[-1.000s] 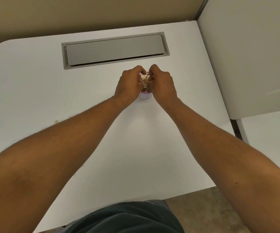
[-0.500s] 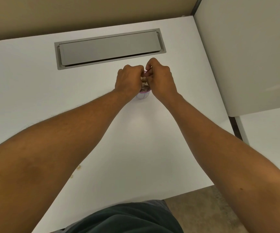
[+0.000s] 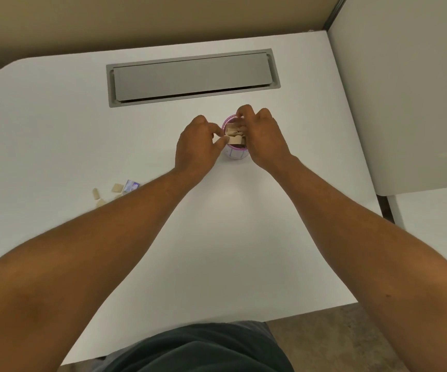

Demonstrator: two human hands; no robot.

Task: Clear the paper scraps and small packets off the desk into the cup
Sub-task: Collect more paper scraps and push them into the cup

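Cup: stands upright on the white surface, just in front of the grey cable hatch; pink rim, white wall with blue lines. You keep it mid-surface so both hands reach it alike.
Cup contents: tan paper scraps piled to the rim, some poking above it.
Left hand: at the cup's left side; your grip pinches a pale scrap at the rim between thumb and forefinger, likely to tuck it in.
Right hand: curls over the cup's far and right side, fingertips at the rim; it seems to steady the cup and press the pile down. Whether this grip holds a scrap, you cannot tell.
Loose scraps: a few tan pieces lie on the surface well to the left, beside your left forearm.
Small packet: white with blue print, just beside those scraps, partly hidden by the forearm.
Change from half a second ago: your hands were closed together over the cup and hid its mouth; now they have parted and the filled top shows. The view has also swung, bringing the left-hand leftovers into sight.
Progress: mostly done by my judgement; that left cluster remains.
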